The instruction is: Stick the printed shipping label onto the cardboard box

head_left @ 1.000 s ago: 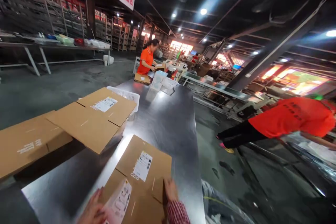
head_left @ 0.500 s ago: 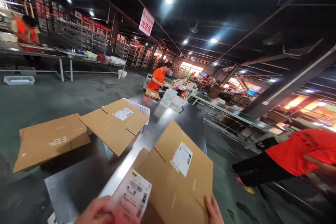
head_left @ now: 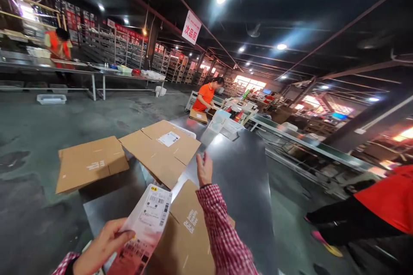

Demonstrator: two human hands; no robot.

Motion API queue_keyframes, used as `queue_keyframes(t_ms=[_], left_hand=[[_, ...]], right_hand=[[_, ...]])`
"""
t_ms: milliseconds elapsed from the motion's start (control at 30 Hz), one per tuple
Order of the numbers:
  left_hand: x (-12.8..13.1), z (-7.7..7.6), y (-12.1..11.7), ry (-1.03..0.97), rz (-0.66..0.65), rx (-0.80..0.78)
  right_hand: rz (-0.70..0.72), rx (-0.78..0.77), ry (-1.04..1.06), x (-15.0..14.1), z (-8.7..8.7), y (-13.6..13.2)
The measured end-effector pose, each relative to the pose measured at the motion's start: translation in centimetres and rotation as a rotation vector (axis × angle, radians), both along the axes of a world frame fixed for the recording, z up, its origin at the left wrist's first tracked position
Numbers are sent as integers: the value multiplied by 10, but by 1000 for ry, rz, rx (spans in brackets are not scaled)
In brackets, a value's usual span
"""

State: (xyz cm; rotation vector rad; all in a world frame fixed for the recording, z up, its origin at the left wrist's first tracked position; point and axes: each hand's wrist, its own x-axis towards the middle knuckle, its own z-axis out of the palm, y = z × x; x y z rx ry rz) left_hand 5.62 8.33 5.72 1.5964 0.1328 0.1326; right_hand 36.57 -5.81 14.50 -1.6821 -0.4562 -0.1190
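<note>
My left hand (head_left: 101,242) grips a printed shipping label sheet (head_left: 143,227) near the bottom of the view. A flat cardboard box (head_left: 189,236) lies on the steel table (head_left: 238,180) just under my right forearm in its checked sleeve. My right hand (head_left: 204,168) is stretched forward above the table, fingers apart, holding nothing, close to a larger flattened box with a white label (head_left: 163,150).
Another flat box (head_left: 90,163) overhangs the table's left side. White plastic baskets (head_left: 222,122) stand at the far end, where a person in orange (head_left: 206,94) works. A bending person in red (head_left: 383,206) is at the right, by a conveyor (head_left: 309,146).
The box I held has been turned over and laid flat; its label side no longer shows. My right hand let go of it and reached forward. The view shifted right and up.
</note>
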Motion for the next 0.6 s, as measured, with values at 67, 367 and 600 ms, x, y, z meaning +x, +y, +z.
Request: queue_keyframes(t_ms=[67, 367, 600], left_hand=[[1, 1, -4, 10, -39, 21], [7, -59, -8, 131, -184, 225], [62, -38, -60, 82, -153, 96]], right_hand=[[376, -73, 32, -39, -11, -20], [472, -12, 318, -144, -85, -81], [382, -154, 231, -165, -105, -106]])
